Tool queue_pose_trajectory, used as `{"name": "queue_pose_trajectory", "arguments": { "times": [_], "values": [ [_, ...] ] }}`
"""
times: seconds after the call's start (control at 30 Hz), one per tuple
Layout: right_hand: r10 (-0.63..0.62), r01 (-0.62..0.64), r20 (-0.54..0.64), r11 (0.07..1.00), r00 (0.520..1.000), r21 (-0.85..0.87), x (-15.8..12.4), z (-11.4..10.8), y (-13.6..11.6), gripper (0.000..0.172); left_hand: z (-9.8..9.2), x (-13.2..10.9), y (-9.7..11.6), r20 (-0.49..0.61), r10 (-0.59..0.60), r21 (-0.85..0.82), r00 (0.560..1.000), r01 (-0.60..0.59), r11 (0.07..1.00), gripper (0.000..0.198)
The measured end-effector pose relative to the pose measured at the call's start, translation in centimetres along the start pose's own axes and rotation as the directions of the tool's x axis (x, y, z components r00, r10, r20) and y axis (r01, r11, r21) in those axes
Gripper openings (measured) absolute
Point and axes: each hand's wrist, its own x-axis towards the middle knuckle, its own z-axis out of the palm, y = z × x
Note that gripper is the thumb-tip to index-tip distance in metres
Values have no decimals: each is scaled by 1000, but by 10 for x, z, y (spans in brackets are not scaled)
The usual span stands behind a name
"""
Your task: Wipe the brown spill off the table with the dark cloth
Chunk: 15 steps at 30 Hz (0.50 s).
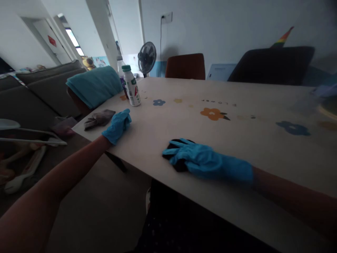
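My right hand (201,160), in a blue glove, presses a black cloth (180,165) flat on the table near its front edge. The fingers lie over the cloth and its dark rim shows around them. My left hand (117,125), gloved in the same blue, rests on the left end of the table with its fingers curled in; nothing shows in it. Just left of that hand, a crumpled grey-brown cloth (99,118) lies near the table's edge. The pale table (163,123) carries printed flowers and lettering.
Beyond my left hand stand a white bottle with a green cap (131,86) and a second bottle (119,63). A teal towel (96,84) drapes over a chair at the left end. Chairs (185,66) line the far side. A fan (146,58) stands behind.
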Motion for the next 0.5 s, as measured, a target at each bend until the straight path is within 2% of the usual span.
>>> {"name": "queue_pose_trajectory", "arguments": {
  "times": [0.07,0.13,0.23,0.33,0.5],
  "values": [
    [42,-43,-69,999,997,-14,-31,2,12,31,-1,-1,-2,3,20,-6,1000,-20,1000,61],
    [69,-73,-117,997,991,-30,-49,6,20,27,-2,-1,-2,9,31,-8,999,-31,999,63],
    [95,-105,-128,992,987,-73,-43,9,19,27,-3,-2,-1,21,33,-8,999,-33,999,70],
    [132,-156,-150,975,980,-159,-1,7,12,40,-2,-4,2,26,32,-16,999,-31,999,69],
    [224,-248,-113,923,968,-293,104,-11,18,60,-1,-7,7,-15,15,-1,1000,-15,1000,54]
  ]
}}
